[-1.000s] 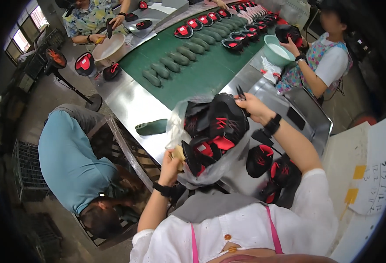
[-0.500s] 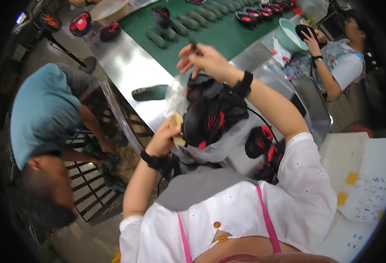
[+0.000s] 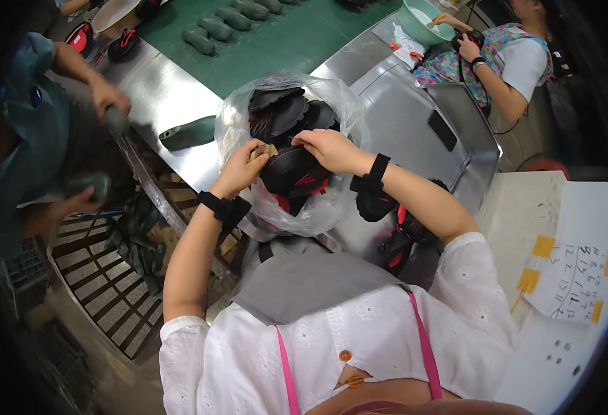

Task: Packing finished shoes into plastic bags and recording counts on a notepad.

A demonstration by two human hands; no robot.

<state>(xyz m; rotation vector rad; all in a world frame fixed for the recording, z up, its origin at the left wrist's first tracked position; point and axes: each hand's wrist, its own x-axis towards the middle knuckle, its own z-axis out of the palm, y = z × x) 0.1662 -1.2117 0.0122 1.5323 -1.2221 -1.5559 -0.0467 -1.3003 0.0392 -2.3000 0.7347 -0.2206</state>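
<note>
A clear plastic bag (image 3: 231, 124) stands in front of me, its mouth spread around several black shoe uppers (image 3: 297, 169) with red parts. My left hand (image 3: 241, 169) is at the bag's left side, thumb and fingers closed on a small tan piece (image 3: 266, 150) that looks like paper or tape. From the right, my right hand (image 3: 328, 149) reaches over the bag with bent, closed fingers. Its fingertips touch the nearest upper; anything small pinched between them cannot be made out. Black bands circle both wrists.
More black and red uppers (image 3: 400, 228) lie right of the bag. A dark green shoe last (image 3: 188, 133) rests on the metal edge, others (image 3: 214, 28) on the green belt (image 3: 269, 48). One co-worker (image 3: 24, 124) handles lasts at left; another (image 3: 497, 69) sits beside a green basin (image 3: 418, 21).
My right hand has come down from above the bag to the upper. The bag's mouth now shows more widely. The co-worker at left has straightened up, holding lasts. The view has shifted.
</note>
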